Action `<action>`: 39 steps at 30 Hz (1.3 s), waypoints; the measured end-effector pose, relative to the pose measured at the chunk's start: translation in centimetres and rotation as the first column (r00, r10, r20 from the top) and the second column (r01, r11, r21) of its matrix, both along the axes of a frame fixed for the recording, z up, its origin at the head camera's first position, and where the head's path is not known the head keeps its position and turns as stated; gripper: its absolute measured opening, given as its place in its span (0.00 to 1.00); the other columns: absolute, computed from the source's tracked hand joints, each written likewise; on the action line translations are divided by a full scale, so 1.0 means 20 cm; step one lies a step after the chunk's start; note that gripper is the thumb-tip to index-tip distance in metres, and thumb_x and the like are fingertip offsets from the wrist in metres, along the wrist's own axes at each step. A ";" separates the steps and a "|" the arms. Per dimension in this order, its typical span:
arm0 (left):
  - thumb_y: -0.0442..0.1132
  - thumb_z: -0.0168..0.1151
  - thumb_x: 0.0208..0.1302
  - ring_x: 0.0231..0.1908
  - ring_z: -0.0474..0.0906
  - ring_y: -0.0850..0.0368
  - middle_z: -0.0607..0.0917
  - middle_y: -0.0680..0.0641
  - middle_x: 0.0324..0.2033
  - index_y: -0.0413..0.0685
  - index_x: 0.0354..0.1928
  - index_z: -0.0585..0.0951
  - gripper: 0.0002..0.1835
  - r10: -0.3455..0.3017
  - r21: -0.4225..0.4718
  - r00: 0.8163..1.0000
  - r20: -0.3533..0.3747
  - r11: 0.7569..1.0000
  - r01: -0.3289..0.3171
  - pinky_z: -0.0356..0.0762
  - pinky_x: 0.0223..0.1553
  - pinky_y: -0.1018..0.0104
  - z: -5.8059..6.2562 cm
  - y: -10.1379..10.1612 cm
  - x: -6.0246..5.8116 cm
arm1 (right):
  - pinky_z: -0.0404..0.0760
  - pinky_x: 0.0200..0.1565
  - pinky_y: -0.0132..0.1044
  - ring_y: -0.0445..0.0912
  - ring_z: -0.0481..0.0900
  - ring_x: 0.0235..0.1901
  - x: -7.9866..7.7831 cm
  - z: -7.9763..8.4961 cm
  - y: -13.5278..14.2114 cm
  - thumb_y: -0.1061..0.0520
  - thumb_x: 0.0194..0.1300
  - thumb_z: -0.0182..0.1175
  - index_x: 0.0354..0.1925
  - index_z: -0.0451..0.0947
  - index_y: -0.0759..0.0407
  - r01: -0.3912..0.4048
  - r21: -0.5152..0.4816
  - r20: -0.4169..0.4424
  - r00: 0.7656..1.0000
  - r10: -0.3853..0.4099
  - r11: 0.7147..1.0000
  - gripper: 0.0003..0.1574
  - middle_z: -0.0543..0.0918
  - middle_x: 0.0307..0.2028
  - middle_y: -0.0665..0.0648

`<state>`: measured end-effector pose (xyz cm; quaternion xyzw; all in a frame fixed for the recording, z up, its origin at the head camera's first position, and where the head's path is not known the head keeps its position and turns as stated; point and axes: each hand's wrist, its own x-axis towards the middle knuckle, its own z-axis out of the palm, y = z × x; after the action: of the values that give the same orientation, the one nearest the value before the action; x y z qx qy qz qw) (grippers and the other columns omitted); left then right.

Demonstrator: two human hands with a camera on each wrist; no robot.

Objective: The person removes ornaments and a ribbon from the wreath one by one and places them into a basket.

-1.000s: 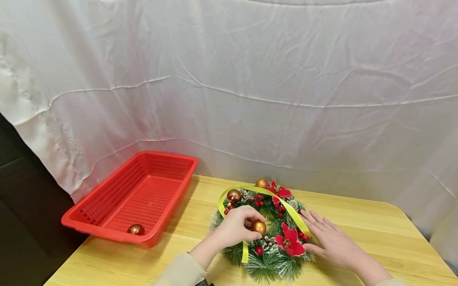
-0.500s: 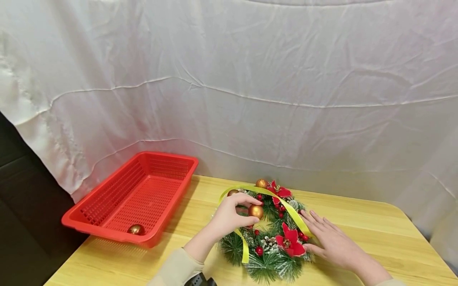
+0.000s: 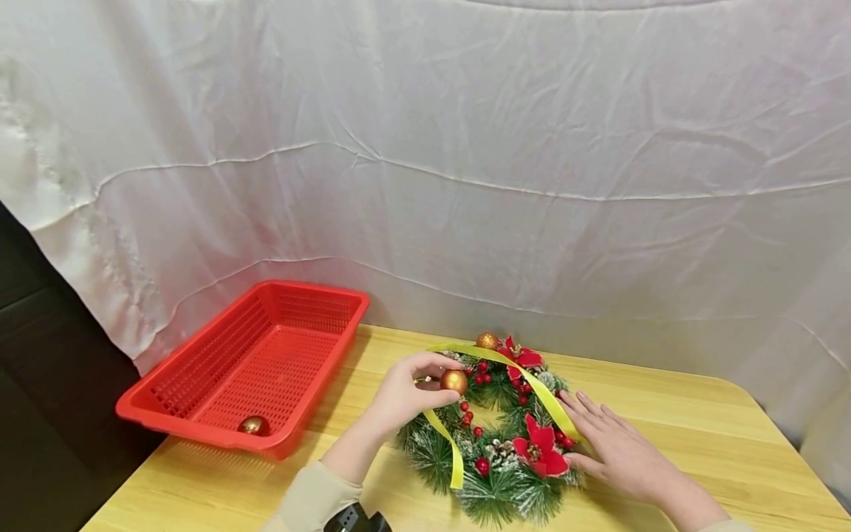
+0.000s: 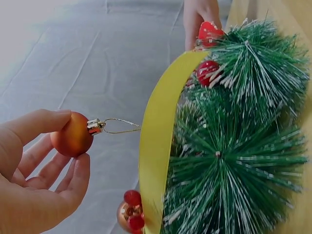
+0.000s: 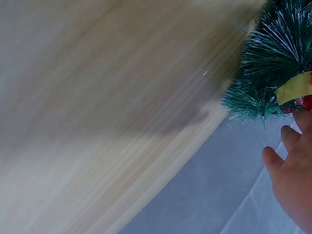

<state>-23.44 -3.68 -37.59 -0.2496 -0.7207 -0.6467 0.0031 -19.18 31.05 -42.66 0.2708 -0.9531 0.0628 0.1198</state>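
Observation:
Thumb and fingers of my left hand [image 3: 407, 393] pinch a copper-coloured bauble [image 3: 454, 382] over the upper left of a green Christmas wreath [image 3: 495, 496]. In the left wrist view, a thin gold loop [image 4: 122, 126] runs from the bauble's cap to the edge of a yellow ribbon [image 4: 157, 141]. That ribbon lies across the wreath, among red berries and red poinsettias [image 3: 540, 449]. With fingers straight, my right hand [image 3: 618, 457] rests on the wreath's right side, at the ribbon's end. A glittery bauble [image 3: 487, 340] sits at the wreath's top.
A red perforated basket [image 3: 306, 399] stands to the left, with one shiny bronze bauble [image 3: 254, 425] in its near end. Wreath and basket are on a light wooden table [image 3: 691, 414]. A pale cloth [image 3: 532, 244] hangs behind the table.
My left hand has moved up and to the left with the pinched bauble, away from the wreath's middle. The right hand stays in the same place.

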 end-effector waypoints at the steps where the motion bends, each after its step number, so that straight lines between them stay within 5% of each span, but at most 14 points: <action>1: 0.31 0.73 0.49 0.44 0.78 0.50 0.82 0.45 0.44 0.43 0.48 0.83 0.20 0.005 0.002 1.000 -0.003 1.000 -0.005 0.78 0.47 0.64 0.00 -0.01 0.00 | 0.27 0.64 0.24 0.50 0.47 0.71 0.00 0.00 0.00 0.33 0.64 0.53 0.73 0.53 0.58 -0.001 0.001 -0.001 1.000 0.001 1.000 0.50 0.57 0.71 0.60; 13: 0.27 0.72 0.48 0.46 0.78 0.46 0.81 0.42 0.47 0.36 0.48 0.81 0.21 0.099 0.043 0.995 -0.005 0.994 -0.098 0.79 0.47 0.62 0.05 -0.15 -0.04 | 0.26 0.64 0.24 0.51 0.48 0.71 0.00 0.00 0.01 0.33 0.65 0.53 0.73 0.53 0.57 0.007 -0.003 0.014 1.000 -0.007 1.000 0.50 0.56 0.71 0.59; 23: 0.26 0.72 0.49 0.45 0.78 0.47 0.81 0.42 0.45 0.36 0.47 0.82 0.20 0.222 0.044 0.975 0.030 0.974 -0.223 0.79 0.47 0.61 0.09 -0.24 -0.07 | 0.27 0.64 0.23 0.50 0.48 0.71 -0.02 -0.01 0.02 0.32 0.65 0.52 0.73 0.53 0.57 0.007 0.008 0.003 1.000 -0.007 1.000 0.50 0.56 0.71 0.58; 39: 0.28 0.73 0.50 0.43 0.81 0.46 0.84 0.39 0.43 0.39 0.48 0.82 0.20 0.319 0.012 0.947 0.031 0.948 -0.319 0.79 0.42 0.66 0.13 -0.39 -0.08 | 0.27 0.64 0.24 0.48 0.46 0.71 -0.01 -0.02 0.01 0.32 0.64 0.52 0.73 0.53 0.57 0.003 0.012 -0.007 1.000 -0.003 1.000 0.50 0.56 0.71 0.59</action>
<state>-24.94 -11.49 -35.04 -0.1207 -0.7463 -0.6470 0.0994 -19.47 31.32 -43.03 0.2703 -0.9534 0.0560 0.1214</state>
